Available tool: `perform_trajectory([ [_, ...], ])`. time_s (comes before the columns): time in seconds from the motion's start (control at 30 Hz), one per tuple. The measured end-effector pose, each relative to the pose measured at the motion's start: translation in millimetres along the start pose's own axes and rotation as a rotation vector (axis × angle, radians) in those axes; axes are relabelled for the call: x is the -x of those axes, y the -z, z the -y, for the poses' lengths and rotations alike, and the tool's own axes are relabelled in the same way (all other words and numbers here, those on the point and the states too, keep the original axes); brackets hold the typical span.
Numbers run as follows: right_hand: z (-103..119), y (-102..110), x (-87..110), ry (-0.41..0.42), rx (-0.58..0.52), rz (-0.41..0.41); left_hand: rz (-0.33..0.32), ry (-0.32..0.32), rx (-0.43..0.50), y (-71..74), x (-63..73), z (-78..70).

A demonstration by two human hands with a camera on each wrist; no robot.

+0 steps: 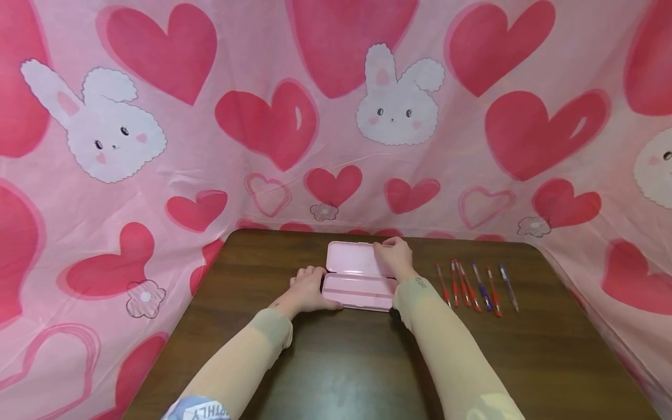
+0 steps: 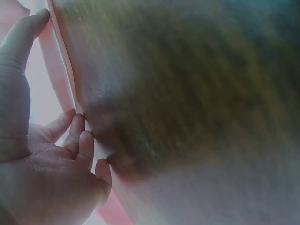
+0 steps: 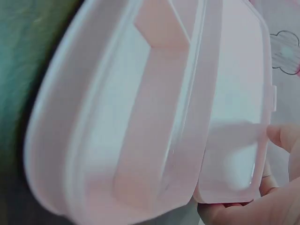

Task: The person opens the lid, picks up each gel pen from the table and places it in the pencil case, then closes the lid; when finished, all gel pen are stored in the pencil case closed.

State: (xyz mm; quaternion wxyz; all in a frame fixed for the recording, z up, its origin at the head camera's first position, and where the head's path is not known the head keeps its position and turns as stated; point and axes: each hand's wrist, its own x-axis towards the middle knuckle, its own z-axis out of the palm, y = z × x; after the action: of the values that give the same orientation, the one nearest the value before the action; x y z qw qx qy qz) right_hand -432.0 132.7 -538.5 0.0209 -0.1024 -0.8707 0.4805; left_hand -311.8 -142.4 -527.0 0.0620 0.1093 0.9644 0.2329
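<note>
A pink pencil case [image 1: 357,301] lies on the table with its lid [image 1: 349,258] swung back, hinge side away from me. Inside the base, a lengthwise divider [image 3: 154,89] shows in the right wrist view, and no pens are seen in it. My left hand [image 1: 310,290] grips the base at its left end, thumb along the front edge and fingers toward the hinge corner. At the lid's right end my right hand [image 1: 397,256] pinches the rim, thumb on the inner face and fingers behind it. My right wrist covers the base's right corner.
Several pens lie side by side to the right of the case, among them red pens [image 1: 455,284], a blue pen [image 1: 482,287] and a clear-barrelled pen [image 1: 509,287]. Beneath everything is a dark wooden table [image 1: 336,361]. A pink heart-and-rabbit cloth [image 1: 336,140] hangs behind the table.
</note>
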Motion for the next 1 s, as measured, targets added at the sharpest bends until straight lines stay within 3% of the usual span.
perform_trajectory([
  [0.07,1,-1,-1.1,-0.046,0.026,0.033,0.004,0.001,0.002,-0.2,0.6,-0.9],
  [0.2,-14,-8,-11.6,-0.054,0.058,0.046,0.014,0.004,0.016,-0.8,1.6,-1.6],
  [0.4,-10,-8,-6.3,-0.033,0.049,0.021,0.018,0.002,0.033,-0.2,2.3,-0.3],
  [0.53,-3,-1,1.6,0.026,0.041,-0.013,0.011,0.001,0.024,1.3,1.2,0.6],
  [0.83,19,45,39.8,0.244,0.049,-0.131,0.014,0.004,0.024,1.1,-0.2,1.4],
  [1.0,1,79,37.0,0.337,0.048,-0.212,0.019,0.001,0.022,-1.1,-2.1,4.2],
])
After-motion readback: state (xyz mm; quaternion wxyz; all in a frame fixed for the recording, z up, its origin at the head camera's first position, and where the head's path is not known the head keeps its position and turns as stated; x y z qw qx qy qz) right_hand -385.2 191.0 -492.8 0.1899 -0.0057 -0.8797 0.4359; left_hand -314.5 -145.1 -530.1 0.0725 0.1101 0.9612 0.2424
